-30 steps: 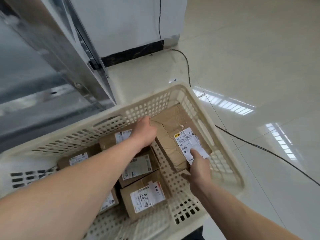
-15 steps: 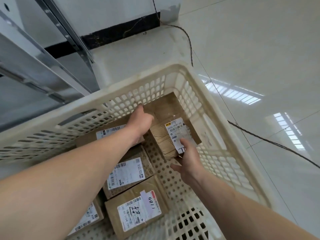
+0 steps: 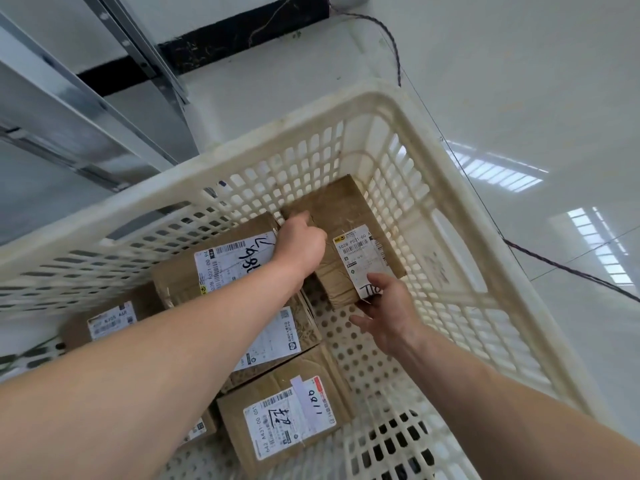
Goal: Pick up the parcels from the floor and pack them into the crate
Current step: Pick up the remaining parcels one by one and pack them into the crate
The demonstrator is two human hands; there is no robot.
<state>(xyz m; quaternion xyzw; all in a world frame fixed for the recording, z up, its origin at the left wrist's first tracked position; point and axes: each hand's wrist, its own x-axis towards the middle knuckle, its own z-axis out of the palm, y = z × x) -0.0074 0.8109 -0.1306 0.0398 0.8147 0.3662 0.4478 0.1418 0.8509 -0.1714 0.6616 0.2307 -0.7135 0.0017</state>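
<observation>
White tiled floor [image 3: 519, 81], crate [image 3: 398, 109], both hands gripping parcel [image 3: 349, 209]

Cream lattice-holed crate [image 3: 433, 140]; inside it brown parcels [image 3: 341, 216], white barcode labels [image 3: 360, 258], black scrawl; glossy white floor [image 3: 519, 81] outside.

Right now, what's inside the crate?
The crate holds several brown parcels. Both hands are on the far corner parcel: left hand on top, right hand at its near end. The arms cover parts of other parcels.

A cream perforated crate [image 3: 446, 188] sits on glossy white floor [image 3: 519, 81] beside a dark cable [image 3: 568, 268].
</observation>
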